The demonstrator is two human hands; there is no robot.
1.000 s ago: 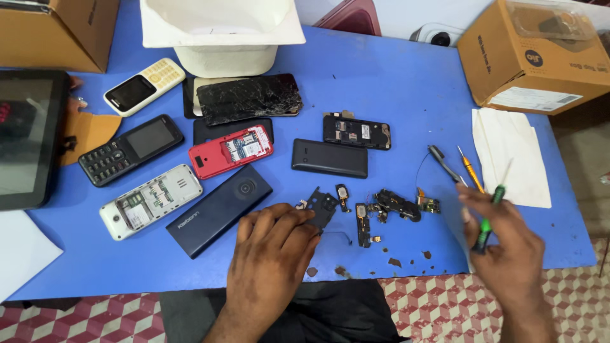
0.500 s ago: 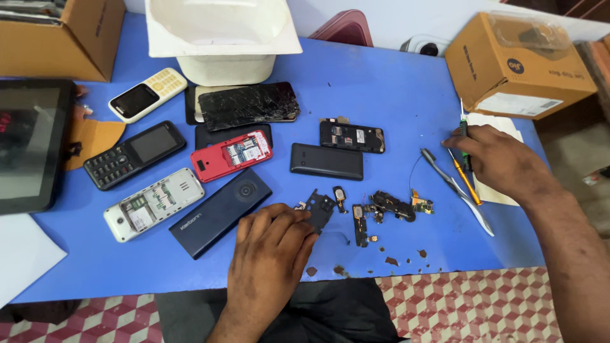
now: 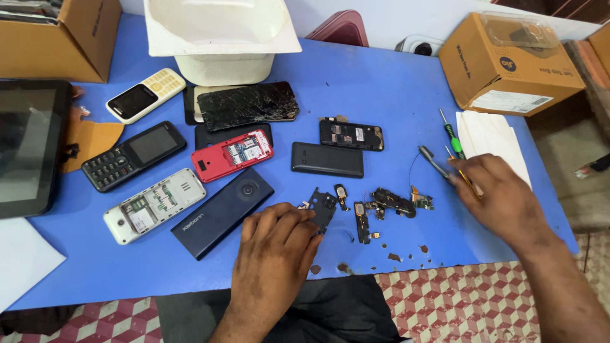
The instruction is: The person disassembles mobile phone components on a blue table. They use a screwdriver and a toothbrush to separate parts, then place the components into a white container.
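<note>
Blue laminate covers the table (image 3: 356,82) under our hands, smooth and dotted near the front edge with dark crumbs and small chips. Our left hand (image 3: 274,254) lies palm down, fingers loosely curled, its fingertips pressing on a small black plastic frame piece (image 3: 323,208) with jagged cut-outs; it pins the piece without closing round it. Just to the right of that hand lies a scatter of tiny black circuit parts and connectors (image 3: 389,204), some with thin wires.

Our right hand (image 3: 499,194) is half curled over a cluster of slim tools: a yellow-handled screwdriver (image 3: 462,173) sits under its fingers, and a grey metal-tipped tool (image 3: 433,162) lies at its fingertips. Whether the fingers have closed on either we cannot tell. A green-handled screwdriver (image 3: 450,132) lies just beyond, beside a stack of white paper sheets (image 3: 492,136).

As we judge it, the risk is in the small parts: a sweep of our right wrist could push them off the near edge to the tiled floor, and a slip of the left fingertips could snap the thin frame.

Beyond our left hand lie a matte black rectangular phone back (image 3: 327,159), a glossy red open phone (image 3: 231,154) and a dark blue slab-shaped phone (image 3: 222,212).
</note>
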